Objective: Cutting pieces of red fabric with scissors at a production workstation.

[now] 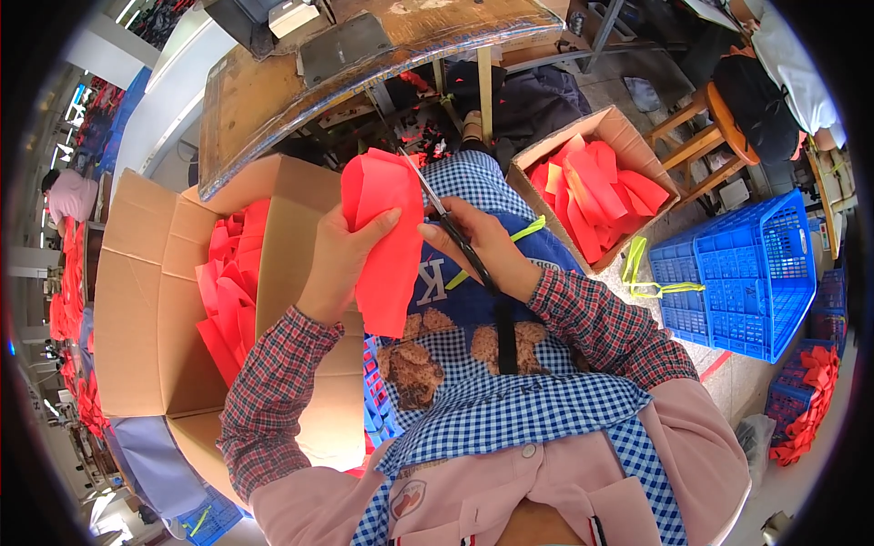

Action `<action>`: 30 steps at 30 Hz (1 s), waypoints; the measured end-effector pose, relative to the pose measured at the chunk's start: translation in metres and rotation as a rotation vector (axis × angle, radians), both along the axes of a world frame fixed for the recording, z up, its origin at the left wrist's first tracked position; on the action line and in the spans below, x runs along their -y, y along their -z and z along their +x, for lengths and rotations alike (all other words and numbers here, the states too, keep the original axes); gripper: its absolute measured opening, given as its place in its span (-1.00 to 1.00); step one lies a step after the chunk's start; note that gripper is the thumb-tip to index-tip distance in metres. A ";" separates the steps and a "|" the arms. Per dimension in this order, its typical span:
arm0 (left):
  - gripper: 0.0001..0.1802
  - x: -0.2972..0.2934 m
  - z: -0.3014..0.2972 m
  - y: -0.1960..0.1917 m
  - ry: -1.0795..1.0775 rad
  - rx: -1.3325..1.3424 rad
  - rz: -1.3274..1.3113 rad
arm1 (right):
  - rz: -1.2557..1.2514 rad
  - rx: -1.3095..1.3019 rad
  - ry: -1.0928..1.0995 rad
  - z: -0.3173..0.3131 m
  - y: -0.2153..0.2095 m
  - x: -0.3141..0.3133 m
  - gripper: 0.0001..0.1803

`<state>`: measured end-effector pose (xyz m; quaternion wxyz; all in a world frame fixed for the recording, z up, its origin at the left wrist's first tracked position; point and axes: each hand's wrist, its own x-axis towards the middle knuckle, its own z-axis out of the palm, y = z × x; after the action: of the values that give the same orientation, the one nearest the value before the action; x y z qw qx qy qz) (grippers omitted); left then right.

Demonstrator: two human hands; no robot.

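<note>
My left hand (pixel 348 246) grips a long red fabric piece (pixel 387 264) with a rounded top, thumb pressed on its face. In my right hand (pixel 478 238) is a pair of scissors (pixel 468 246) with black handles, its blades pointing up along the fabric's right edge. Whether the blades touch the cloth I cannot tell. To the left, a large open cardboard box (pixel 146 282) holds many red fabric pieces (pixel 235 282). Ahead on the right, a smaller cardboard box (pixel 537 155) holds more red pieces (pixel 596 191).
A worn wooden table (pixel 255 100) spans the far side. Blue plastic crates (pixel 728 273) stand at the right, with a wooden stool (pixel 724 123) beyond. A blue checked apron (pixel 528 409) covers my lap. Another person (pixel 73 196) is at the far left.
</note>
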<state>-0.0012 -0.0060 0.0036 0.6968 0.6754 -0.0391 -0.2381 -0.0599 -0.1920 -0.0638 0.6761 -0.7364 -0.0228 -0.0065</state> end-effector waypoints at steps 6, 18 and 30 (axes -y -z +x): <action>-0.64 -0.001 0.002 -0.009 0.012 -0.032 0.030 | -0.001 0.025 0.033 0.000 0.010 0.003 -0.55; -0.62 -0.003 0.005 -0.016 0.139 -0.043 0.181 | -0.045 -0.021 -0.013 -0.004 -0.009 0.008 -0.53; -0.63 -0.009 0.011 -0.009 0.178 -0.022 0.209 | -0.121 -0.031 -0.036 -0.006 0.003 0.009 -0.65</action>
<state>0.0093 0.0027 0.0130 0.5992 0.7355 -0.0660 -0.3092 -0.0663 -0.2014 -0.0672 0.6308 -0.7753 -0.0257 0.0185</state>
